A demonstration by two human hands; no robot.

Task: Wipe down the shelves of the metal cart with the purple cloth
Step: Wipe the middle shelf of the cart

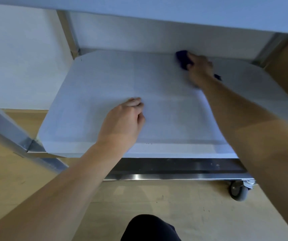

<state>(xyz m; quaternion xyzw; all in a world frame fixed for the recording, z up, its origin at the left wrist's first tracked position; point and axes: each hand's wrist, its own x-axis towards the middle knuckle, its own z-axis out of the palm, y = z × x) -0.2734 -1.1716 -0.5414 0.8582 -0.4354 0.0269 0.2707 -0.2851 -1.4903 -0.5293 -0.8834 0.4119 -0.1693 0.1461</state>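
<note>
The metal cart's lower shelf is a pale, smooth surface that fills the middle of the head view. My right hand reaches to the shelf's far right part and grips the purple cloth, pressing it onto the surface near the back edge. A small corner of the cloth shows behind the wrist. My left hand rests on the shelf near its front, knuckles down, fingers curled under and holding nothing.
The upper shelf overhangs at the top of the view. Cart legs stand at the back left and back right, and a frame bar crosses at the left. A caster wheel sits on the wooden floor at the front right.
</note>
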